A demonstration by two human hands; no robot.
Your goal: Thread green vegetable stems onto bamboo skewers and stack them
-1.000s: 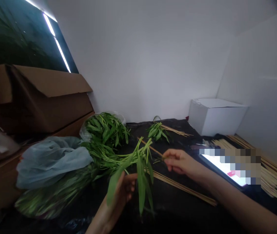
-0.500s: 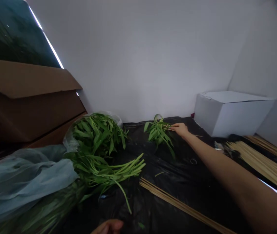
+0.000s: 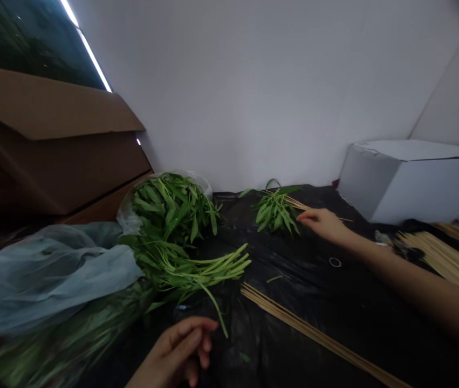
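My left hand is in the lower middle with loosely curled fingers and nothing in them. It hovers near the loose stem hanging from a bunch of leafy greens, whose pale cut stalks point right. Farther back, my right hand holds nothing, its fingertips just beside thin wooden sticks. These sticks run under a small bundle of greens lying near the wall. Several long bamboo sticks lie diagonally on the black plastic sheet between my hands.
More greens fill a clear bag at back left. A bluish plastic bag lies before a cardboard box. At right are a white box, scissors, a pile of sticks and a small ring.
My right hand has let go of the small bundle with its sticks and drawn back slightly. My left hand has risen farther into view. The whole view has shifted slightly.
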